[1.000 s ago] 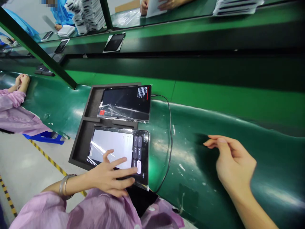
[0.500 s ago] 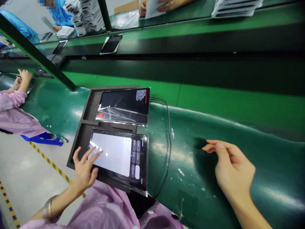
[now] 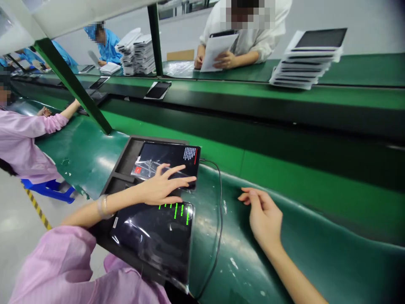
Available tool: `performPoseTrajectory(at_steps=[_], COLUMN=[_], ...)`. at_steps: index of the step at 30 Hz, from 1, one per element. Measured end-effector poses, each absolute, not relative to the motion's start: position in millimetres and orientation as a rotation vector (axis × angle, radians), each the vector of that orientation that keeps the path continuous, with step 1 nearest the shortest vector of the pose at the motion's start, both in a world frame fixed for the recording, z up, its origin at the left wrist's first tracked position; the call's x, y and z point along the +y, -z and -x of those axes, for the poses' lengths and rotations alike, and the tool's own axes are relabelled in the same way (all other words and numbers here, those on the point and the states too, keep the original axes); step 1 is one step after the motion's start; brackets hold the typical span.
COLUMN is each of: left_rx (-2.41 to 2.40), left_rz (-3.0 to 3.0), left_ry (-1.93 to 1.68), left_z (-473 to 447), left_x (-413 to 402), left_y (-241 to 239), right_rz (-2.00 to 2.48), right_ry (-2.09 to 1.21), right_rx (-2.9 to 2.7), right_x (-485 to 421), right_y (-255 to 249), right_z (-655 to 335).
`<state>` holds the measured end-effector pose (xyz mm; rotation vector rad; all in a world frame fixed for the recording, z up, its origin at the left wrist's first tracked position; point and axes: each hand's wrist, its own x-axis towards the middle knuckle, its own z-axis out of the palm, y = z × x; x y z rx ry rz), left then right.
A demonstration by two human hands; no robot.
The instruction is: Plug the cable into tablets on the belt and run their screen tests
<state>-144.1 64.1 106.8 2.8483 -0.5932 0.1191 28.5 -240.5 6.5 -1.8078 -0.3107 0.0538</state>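
Two tablets in clear film lie in a dark foam tray (image 3: 117, 174) on the green bench. My left hand (image 3: 166, 185), open with fingers spread, reaches over the far tablet (image 3: 158, 153), whose dark screen shows white and red text and a red square. Whether the fingertips touch the glass I cannot tell. Below my wrist lies the near tablet (image 3: 152, 240), its black screen showing lines of green text; my forearm covers its far edge. My right hand (image 3: 264, 215) is held at the right over the bench, fingers curled together, with nothing visible in it.
A black cable (image 3: 220, 219) runs from the far tablet across the bench. Beyond is a green conveyor (image 3: 268, 169) carrying a tablet (image 3: 157, 90). A slanted green post (image 3: 72, 86) stands at left. Co-workers sit left and opposite, near stacks of wrapped tablets (image 3: 306, 63).
My left hand has moved from the near tablet to over the far one. The near screen went from a white page with buttons to black with green text. The view has tilted up.
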Motion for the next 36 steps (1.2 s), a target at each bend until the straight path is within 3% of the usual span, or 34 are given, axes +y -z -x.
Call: performPoseTrajectory(at_steps=[5, 16, 23, 28, 36], left_rx=[-0.906, -0.421, -0.470, -0.801, -0.569], left_rz=[-2.762, -2.818, -2.819, -2.834, -2.865], left_ry=[-0.188, -0.416, -0.258, -0.063, -0.331], left_z=[82.1, 100.8, 88.8, 79.9, 96.4], left_x=[75.2, 127.7, 105.8, 81.2, 113.0], left_y=[-94.4, -103.0, -94.4, -90.8, -110.7], right_rz=[1.773, 1.752, 1.747, 1.754, 1.758], right_ry=[-0.051, -0.101, -0.109, -0.110, -0.136], right_rx=[-0.350, -0.346, -0.344, -0.345, -0.335], right_x=[-233.9, -241.6, -240.6, -240.3, -241.2], right_y=[-1.8, 4.0, 2.3, 0.2, 2.0], right_z=[-38.1, -36.8, -35.6, -34.8, -33.5])
